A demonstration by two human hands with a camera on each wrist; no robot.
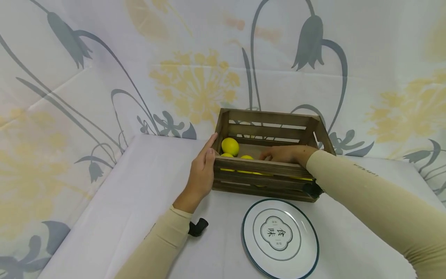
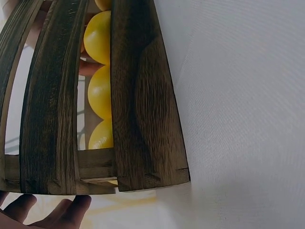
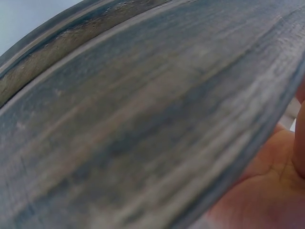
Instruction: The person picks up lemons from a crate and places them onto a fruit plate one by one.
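wooden crate point(image 1: 268, 166) sits on the white tablecloth point(image 1: 139, 201), just behind the plate point(image 1: 280, 238). left hand point(image 1: 201, 174) lies flat on the crate's left end, fingers straight. right hand point(image 1: 285, 154) reaches over the front slat among the lemons point(image 1: 230, 146); cannot tell whether its fingers close on one (slat hides them). judgement: lemons firm, light, apt to roll; take one round its middle. crate stiff.

The crate point(image 1: 261, 166) front slat hides the right hand point(image 1: 283, 154) fingertips and most lemons point(image 1: 230, 146).
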